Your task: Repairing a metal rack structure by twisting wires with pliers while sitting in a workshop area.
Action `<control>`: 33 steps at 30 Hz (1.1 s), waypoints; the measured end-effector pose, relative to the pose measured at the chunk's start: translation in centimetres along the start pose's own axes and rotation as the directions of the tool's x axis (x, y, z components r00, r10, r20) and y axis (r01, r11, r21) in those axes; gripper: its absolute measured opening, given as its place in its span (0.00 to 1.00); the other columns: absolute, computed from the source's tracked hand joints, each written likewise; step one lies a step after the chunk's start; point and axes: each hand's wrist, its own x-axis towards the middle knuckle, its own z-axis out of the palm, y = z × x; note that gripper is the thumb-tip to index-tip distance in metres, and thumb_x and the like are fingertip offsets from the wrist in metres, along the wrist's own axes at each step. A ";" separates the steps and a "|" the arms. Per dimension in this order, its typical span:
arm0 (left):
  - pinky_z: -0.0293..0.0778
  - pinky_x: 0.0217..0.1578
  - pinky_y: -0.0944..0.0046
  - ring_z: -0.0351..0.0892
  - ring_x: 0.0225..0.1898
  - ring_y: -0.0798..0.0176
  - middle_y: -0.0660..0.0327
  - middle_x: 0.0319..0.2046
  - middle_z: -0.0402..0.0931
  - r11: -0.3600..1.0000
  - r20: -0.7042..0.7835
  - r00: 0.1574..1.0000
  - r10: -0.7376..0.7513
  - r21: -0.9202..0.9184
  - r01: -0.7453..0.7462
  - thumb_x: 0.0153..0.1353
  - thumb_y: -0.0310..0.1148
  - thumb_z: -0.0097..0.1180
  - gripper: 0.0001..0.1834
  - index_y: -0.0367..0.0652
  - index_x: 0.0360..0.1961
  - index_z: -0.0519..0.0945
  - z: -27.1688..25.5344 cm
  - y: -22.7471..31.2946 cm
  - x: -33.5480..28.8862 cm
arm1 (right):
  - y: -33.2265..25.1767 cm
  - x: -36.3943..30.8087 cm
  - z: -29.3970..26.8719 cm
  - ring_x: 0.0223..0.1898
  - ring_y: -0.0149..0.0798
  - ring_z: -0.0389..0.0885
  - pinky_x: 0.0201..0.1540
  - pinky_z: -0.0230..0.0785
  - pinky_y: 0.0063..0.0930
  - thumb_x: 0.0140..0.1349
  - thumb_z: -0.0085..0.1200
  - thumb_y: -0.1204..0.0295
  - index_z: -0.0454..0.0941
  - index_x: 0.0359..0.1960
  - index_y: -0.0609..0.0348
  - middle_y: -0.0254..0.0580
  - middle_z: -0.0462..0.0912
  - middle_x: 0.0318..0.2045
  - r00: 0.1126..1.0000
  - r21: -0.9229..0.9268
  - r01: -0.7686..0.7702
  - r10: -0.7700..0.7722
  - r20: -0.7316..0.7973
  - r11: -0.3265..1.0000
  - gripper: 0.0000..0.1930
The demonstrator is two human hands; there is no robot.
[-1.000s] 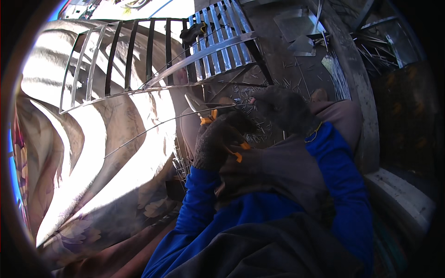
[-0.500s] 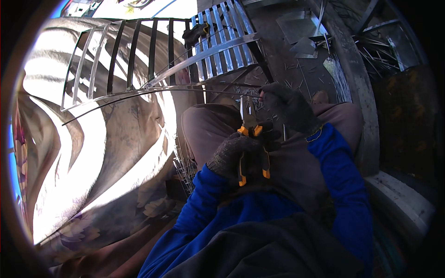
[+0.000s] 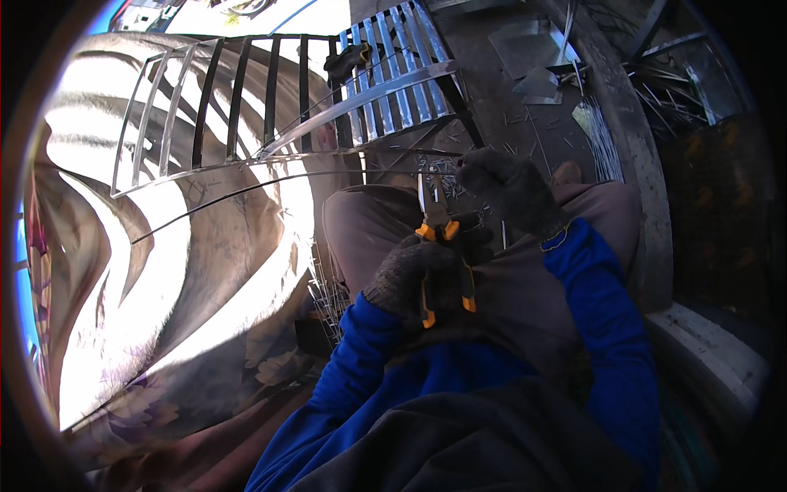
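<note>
In my gloved left hand is a pair of pliers with orange and black handles, its jaws pointing away from me and parted. My gloved right hand, fingers closed, grips the right end of a long thin metal rod. From there the rod passes at the tips of the plier jaws and curves off to the left. Whether it lies between the jaws I cannot tell. Both hands are over my lap, and the gloves hide most of the fingers.
A metal frame with parallel bars stretches ahead and left, a dark glove lying on it. Patterned cloth hangs at left. Short cut metal pieces litter the floor. A bundle of thin rods lies at right beside a concrete ledge.
The rod has shifted, its left end moving rightward and nearer to me. The plier jaws have spread a little and moved slightly left. My right hand has moved slightly left.
</note>
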 end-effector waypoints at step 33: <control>0.80 0.32 0.65 0.83 0.31 0.65 0.62 0.32 0.81 0.999 0.035 0.999 0.008 -0.050 -0.006 0.69 0.36 0.62 0.12 0.40 0.46 0.79 0.2 -3.9 1.2 | -0.9 -0.3 -1.3 0.37 0.34 0.89 0.42 0.80 0.32 0.66 0.66 0.66 0.87 0.42 0.59 0.43 0.90 0.35 0.989 -0.148 0.117 -0.102 0.108 0.982 0.10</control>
